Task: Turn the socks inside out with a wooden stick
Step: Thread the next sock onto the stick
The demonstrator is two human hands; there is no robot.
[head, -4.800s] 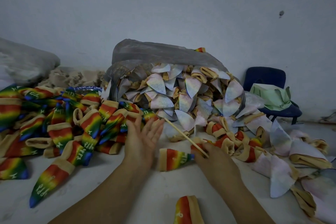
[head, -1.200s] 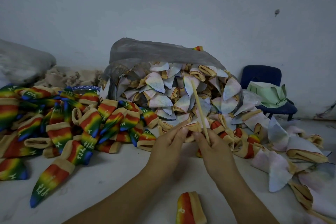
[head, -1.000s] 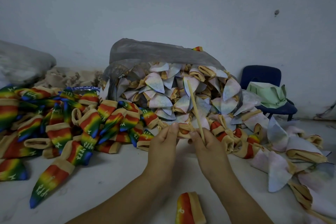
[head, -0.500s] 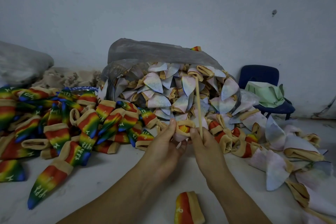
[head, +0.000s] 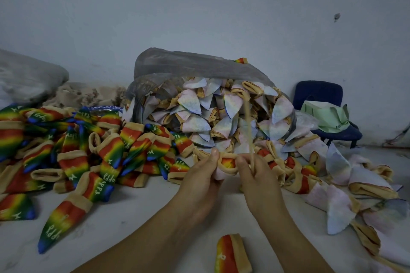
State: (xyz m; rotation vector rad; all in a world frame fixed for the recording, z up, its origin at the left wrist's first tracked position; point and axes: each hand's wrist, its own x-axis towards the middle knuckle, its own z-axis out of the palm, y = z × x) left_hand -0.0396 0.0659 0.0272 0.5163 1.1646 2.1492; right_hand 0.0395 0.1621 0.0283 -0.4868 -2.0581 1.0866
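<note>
A sock [head: 226, 163] is held above the pale floor [head: 133, 213], in front of the heaps, with its tan cuff pinched open between both hands. The left hand [head: 199, 182] is closed on the cuff's left edge; the right hand [head: 259, 179] is curled around the stick [head: 249, 131] and touches the cuff's right edge. The stick is kept nearly upright (its upper part is blurred).

A grey plastic bag [head: 188, 64] is laid open against the wall [head: 199, 17], and pale socks [head: 195, 104] are spilled from it to the right. Rainbow socks [head: 111, 146] are heaped on the left, and one more rainbow sock [head: 230, 255] is seen between the forearms. Two dark marks are seen on the wall. A blue chair [head: 317, 93] with a green cloth [head: 326, 115] on it is set in the right corner, and a grey sack [head: 28, 77] at far left.
</note>
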